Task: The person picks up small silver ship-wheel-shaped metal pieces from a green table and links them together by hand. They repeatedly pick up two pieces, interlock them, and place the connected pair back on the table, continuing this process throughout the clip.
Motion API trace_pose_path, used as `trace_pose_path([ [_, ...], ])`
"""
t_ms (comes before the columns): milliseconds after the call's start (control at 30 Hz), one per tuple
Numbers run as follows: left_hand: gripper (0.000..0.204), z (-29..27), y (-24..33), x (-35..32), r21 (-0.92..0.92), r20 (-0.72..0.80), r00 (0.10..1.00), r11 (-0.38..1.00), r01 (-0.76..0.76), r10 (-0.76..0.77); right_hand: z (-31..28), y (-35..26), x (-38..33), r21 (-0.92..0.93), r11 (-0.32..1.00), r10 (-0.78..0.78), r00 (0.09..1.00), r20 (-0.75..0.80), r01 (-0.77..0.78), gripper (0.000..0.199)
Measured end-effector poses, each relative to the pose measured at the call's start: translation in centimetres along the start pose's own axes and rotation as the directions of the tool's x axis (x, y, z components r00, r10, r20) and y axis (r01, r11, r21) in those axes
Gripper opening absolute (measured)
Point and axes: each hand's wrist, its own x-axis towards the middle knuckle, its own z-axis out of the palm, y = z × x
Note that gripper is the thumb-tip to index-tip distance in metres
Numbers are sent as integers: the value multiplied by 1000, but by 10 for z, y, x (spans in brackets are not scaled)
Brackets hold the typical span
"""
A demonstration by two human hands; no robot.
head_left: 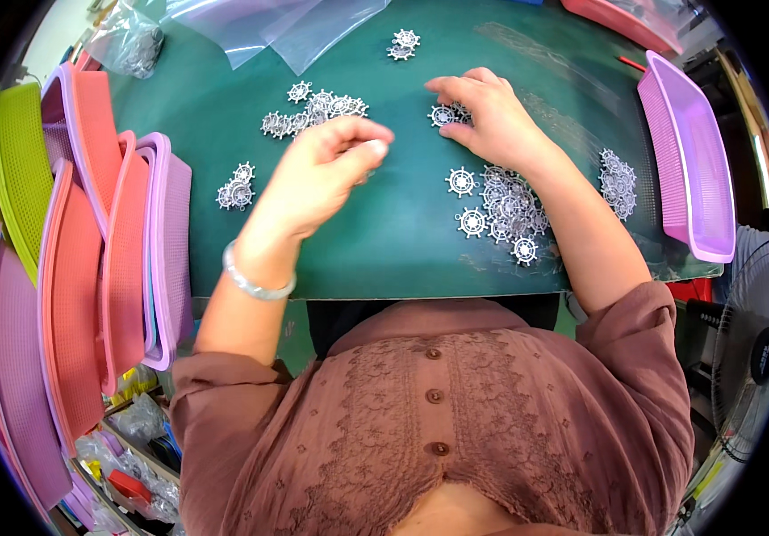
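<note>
Silver ship's-wheel charms lie in several groups on the green table mat (384,241). My left hand (326,170) hovers beside the far-left pile of charms (317,110). Its fingers are curled and the thumb lies close to the index finger; what they hold, if anything, is hidden. My right hand (489,116) arches over a small group of charms (444,115), thumb and index finger apart on either side of it. Near my right forearm is the largest charm pile (509,201), with a loose wheel charm (461,182) at its left.
Stacked plastic baskets (166,241) crowd the left edge. A purple basket (697,170) stands at the right, near another charm pile (618,183). Small charm clusters lie at far centre (403,45) and left (236,188). Clear plastic bags (277,22) cover the far side.
</note>
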Motion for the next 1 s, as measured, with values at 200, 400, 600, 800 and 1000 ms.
trace_pose_path([
  [200,34,48,-27,59,212,-208,965,970,-117,162,-2,0,1,348,934,84,996,2,-79,49],
  [400,20,48,-33,54,257,-196,959,954,-154,207,1,-2,0,614,789,72,992,-104,7,45],
  [600,10,45,-37,53,244,-312,847,898,-367,430,-2,-11,0,662,740,33,975,-219,124,43],
  [800,13,44,-33,49,305,-289,772,819,-486,566,-4,-11,-1,699,706,49,977,-207,113,38],
  [1000,12,43,-33,49,168,-308,819,875,-455,485,-13,-18,-1,892,451,192,974,-123,24,35],
])
